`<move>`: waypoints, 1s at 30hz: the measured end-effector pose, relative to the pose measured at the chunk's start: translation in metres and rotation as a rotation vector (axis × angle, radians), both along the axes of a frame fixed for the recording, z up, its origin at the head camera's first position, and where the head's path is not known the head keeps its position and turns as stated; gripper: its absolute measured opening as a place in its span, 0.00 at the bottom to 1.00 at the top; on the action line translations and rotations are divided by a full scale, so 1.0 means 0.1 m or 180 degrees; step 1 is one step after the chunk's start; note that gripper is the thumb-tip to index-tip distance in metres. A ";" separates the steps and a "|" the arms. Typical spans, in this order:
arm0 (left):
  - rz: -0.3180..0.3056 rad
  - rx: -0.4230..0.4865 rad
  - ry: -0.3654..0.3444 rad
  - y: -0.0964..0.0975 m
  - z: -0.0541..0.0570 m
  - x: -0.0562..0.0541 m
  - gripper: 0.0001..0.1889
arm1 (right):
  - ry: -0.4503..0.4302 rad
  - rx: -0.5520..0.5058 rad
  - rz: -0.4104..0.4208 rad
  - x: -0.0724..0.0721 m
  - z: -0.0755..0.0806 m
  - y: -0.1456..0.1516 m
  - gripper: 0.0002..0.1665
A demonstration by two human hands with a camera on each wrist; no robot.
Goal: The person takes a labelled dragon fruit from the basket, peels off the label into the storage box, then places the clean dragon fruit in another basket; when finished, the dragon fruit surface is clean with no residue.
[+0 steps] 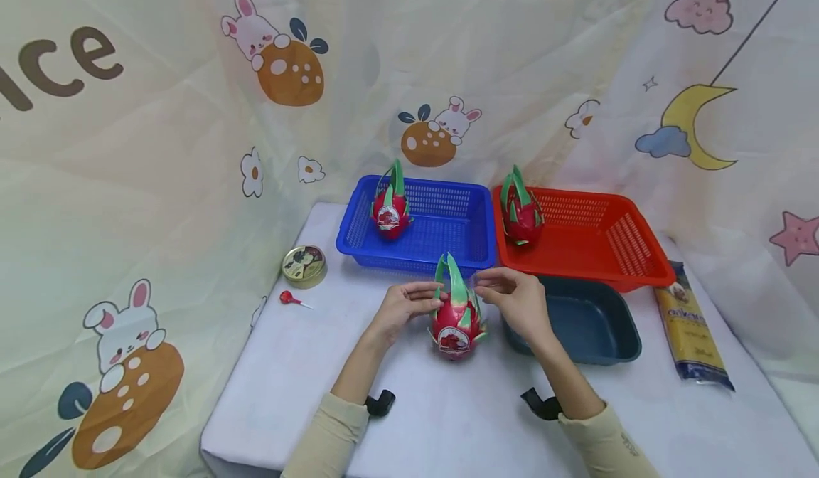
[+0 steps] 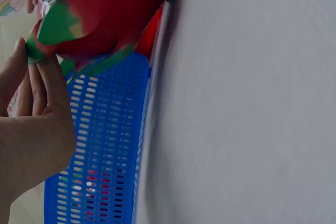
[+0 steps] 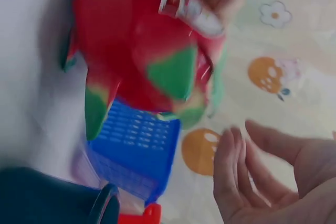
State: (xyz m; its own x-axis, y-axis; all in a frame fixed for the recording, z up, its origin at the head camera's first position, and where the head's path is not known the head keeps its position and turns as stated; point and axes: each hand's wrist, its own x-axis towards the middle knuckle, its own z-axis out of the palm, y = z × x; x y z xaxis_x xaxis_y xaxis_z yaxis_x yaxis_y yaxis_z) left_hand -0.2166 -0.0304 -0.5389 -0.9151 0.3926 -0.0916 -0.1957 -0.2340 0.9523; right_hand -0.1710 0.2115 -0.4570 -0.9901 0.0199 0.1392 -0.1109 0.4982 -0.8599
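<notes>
A red dragon fruit (image 1: 456, 325) with green scales and a round label stands upright on the white table. In the left wrist view my left hand (image 2: 42, 114) pinches one of its green scale tips between thumb and fingers. My right hand (image 1: 515, 300) is beside the top of the fruit. The right wrist view shows that hand's thumb and fingertips bent toward one another, apart from the fruit (image 3: 136, 40), with nothing visible between them.
Behind are a blue basket (image 1: 422, 259) and a red basket (image 1: 595, 276), each with a dragon fruit. A dark teal tub (image 1: 579, 321) and a yellow packet (image 1: 694, 328) lie right. At left are a round tin (image 1: 303, 267) and a small red-headed tool (image 1: 288, 298).
</notes>
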 end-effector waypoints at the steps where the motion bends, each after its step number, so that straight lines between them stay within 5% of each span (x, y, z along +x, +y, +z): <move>1: -0.0002 -0.0017 -0.0015 0.01 0.00 -0.01 0.21 | 0.0001 0.0003 0.0028 0.05 -0.01 0.01 0.17; 6: 0.0048 0.0037 -0.0064 0.06 0.03 -0.04 0.21 | -0.0054 0.0093 0.0189 0.26 -0.10 0.02 0.16; 13: 0.0159 0.0204 -0.0168 0.18 0.05 -0.04 0.19 | 0.0095 0.0208 0.0046 0.43 -0.27 0.04 0.20; 19: 0.0137 0.0226 -0.0242 0.24 0.11 -0.04 0.19 | 0.0075 0.0134 0.0083 0.44 -0.32 0.06 0.20; 25: 0.0126 0.0152 -0.0088 0.26 0.11 -0.03 0.19 | 0.0064 0.0189 0.0085 0.42 -0.35 0.10 0.16; 30: 0.0211 -0.0006 0.0024 0.25 0.07 0.01 0.18 | -0.0260 -0.0092 0.0238 0.39 -0.36 0.15 0.13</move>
State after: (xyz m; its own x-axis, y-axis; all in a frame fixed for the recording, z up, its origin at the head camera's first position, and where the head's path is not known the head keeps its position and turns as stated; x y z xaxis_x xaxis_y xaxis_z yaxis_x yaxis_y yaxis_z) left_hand -0.2156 -0.0051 -0.5315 -0.9398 0.3308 -0.0851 -0.1725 -0.2445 0.9542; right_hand -0.1323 0.2265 -0.4928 -0.9970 -0.0515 0.0584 -0.0757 0.4660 -0.8815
